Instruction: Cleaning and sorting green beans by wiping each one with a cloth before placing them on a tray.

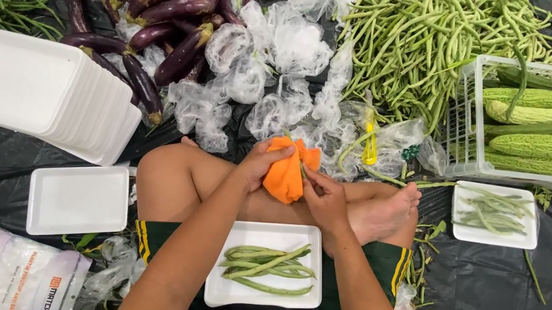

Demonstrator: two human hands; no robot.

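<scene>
Head view: person seated cross-legged on a black plastic floor sheet [489,299]. Left hand [261,162] and right hand [323,198] both closed on an orange cloth [286,171], held between them just above the crossed legs, centre of scene. Near, resting on the lap: white foam tray [226,283] carrying a few green beans [269,265]. Left: stack of empty foam trays [21,85], one single tray [78,199] nearer. Far left: heap of purple eggplants [158,11]. Far centre: crumpled clear plastic bags [268,65]. Far right: large pile of long beans [428,32]. Right: white basket [465,126] holding bitter gourds [540,141]; beside it a small tray of beans [495,215].
</scene>
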